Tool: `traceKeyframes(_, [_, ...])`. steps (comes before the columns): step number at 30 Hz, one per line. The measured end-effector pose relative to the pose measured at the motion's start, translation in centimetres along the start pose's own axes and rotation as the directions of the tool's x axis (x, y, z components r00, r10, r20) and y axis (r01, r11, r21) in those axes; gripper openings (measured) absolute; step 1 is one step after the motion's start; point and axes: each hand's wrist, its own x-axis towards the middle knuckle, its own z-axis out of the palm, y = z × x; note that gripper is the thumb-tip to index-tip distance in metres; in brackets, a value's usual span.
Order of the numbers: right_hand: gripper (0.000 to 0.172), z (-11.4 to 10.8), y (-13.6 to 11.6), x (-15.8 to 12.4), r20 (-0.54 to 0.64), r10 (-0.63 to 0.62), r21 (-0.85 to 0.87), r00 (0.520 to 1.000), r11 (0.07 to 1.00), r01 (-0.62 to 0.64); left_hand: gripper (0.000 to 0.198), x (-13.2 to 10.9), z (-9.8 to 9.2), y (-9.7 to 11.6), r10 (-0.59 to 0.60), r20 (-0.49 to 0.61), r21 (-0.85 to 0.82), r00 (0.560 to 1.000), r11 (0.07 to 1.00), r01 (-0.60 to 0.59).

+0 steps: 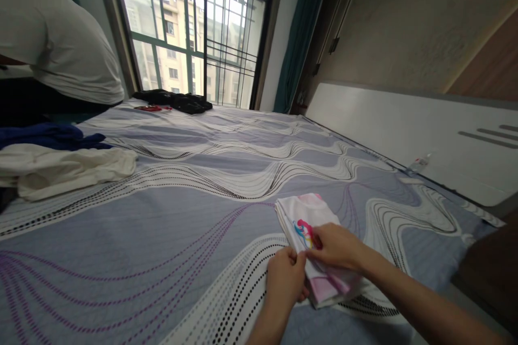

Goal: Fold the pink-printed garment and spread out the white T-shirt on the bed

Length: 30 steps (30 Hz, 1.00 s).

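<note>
A white and pink folded cloth (pixel 309 207) with a colourful printed figure lies on the bed, close in front of me. Its exact kind cannot be made out from the folds. My left hand (pixel 285 275) is closed at the cloth's left edge, thumb and fingers pinching it. From the right, my right hand (pixel 338 248) reaches over the top of the cloth and grips it beside the print, fingers curled in. The two hands nearly touch at the thumbs. Pink layers of the cloth stick out under my right wrist.
A patterned grey bedsheet (pixel 162 237) covers the bed. At the left lie white clothing (pixel 76 170) and blue clothing (pixel 52 135), near a person in a white top (pixel 76 48). Black clothing (pixel 178 99) rests at the far edge. A clear bottle (pixel 418 163) is by the white headboard (pixel 388 124).
</note>
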Motion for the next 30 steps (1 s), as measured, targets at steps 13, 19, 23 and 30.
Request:
traceKeyframes(13, [0.037,1.3,-3.7,-4.5,-0.180,-0.040,0.070,0.983,0.996,0.053,0.033,0.5,-1.1,-0.6,0.012,0.113,-0.008,0.993,1.000,-0.011])
traceKeyframes(19, [0.066,4.8,-1.9,-6.5,-0.120,-0.114,0.295,0.986,0.944,0.145,0.051,-0.3,-0.8,-0.7,0.572,-0.227,0.349,0.788,0.803,-0.482])
traceKeyframes(23, [0.059,4.1,1.2,-3.3,-0.205,0.186,0.279,0.961,0.952,-0.124,0.064,-0.9,1.7,-2.1,0.553,0.072,0.423,0.830,0.736,-0.528])
traceKeyframes(30, [0.063,4.5,3.2,2.1,-0.103,0.413,0.202,0.905,0.900,-0.387,0.064,-0.7,2.4,-2.9,0.567,0.108,0.653,0.816,0.578,-0.489])
